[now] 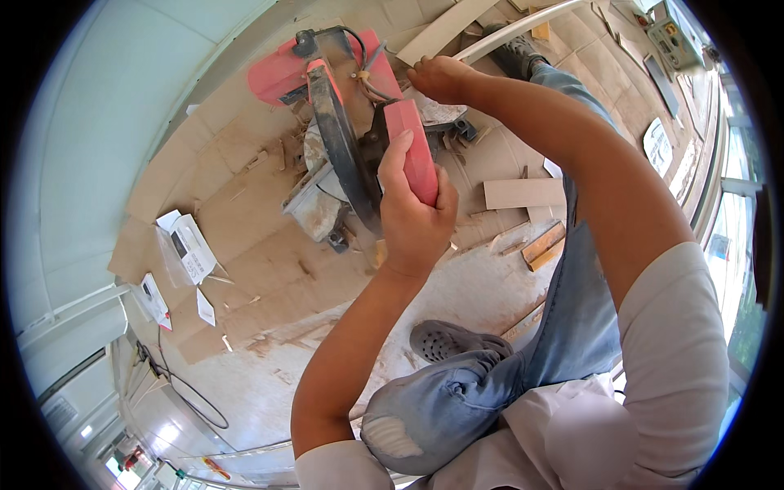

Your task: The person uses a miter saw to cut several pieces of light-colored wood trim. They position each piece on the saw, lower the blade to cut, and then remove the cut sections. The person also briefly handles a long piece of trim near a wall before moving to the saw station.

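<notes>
A red and black miter saw (335,122) stands on the cardboard-covered floor, its round blade guard turned edge-on to me. My left hand (415,216) is wrapped around the saw's red handle (412,155), thumb lying along the top. Beyond the handle, my right hand (441,79) is closed at the near end of a long pale strip (518,28), by the right side of the saw. The strip slants away to the upper right, over my shoe. Fingers and wrist hide its near end, and the blade's lower edge is out of sight.
Cardboard sheets (204,269) carry wood scraps and sawdust around the saw. A flat board (445,28) lies behind my right hand, and a short board (523,194) near my knee. Opened white packaging (192,249) and a black cable (192,400) lie at left.
</notes>
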Available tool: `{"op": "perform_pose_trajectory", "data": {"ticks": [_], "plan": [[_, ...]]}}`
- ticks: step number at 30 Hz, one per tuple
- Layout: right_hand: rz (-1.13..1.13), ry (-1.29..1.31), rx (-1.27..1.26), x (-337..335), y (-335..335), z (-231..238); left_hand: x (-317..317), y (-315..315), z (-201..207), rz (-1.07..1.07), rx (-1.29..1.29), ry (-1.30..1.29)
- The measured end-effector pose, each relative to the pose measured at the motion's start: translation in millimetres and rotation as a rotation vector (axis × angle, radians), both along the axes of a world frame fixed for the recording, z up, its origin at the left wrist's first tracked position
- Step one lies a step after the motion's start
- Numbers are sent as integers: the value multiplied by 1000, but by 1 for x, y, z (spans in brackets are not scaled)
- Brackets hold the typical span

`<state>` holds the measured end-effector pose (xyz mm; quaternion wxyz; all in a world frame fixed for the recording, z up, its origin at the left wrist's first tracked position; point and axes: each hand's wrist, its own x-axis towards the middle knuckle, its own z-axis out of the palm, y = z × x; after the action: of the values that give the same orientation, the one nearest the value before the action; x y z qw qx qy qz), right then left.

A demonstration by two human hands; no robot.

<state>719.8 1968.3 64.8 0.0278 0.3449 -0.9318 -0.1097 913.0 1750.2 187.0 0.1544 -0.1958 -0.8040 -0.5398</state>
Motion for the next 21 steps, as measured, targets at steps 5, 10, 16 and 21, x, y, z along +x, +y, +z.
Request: {"op": "perform_pose_trajectory", "data": {"ticks": [5,10,16,21], "plan": [[-49,-75,25,10,4,5,-102,6,113,-183,170,-763],[-13,16,42,4,-16,15,-221,6,152,-237,43,-605],[-85,-4,23,15,4,2,-272,20,136,-175,-205,-464],[-39,-37,74,27,29,36,-315,30,139,-152,-1016,-90]]}}
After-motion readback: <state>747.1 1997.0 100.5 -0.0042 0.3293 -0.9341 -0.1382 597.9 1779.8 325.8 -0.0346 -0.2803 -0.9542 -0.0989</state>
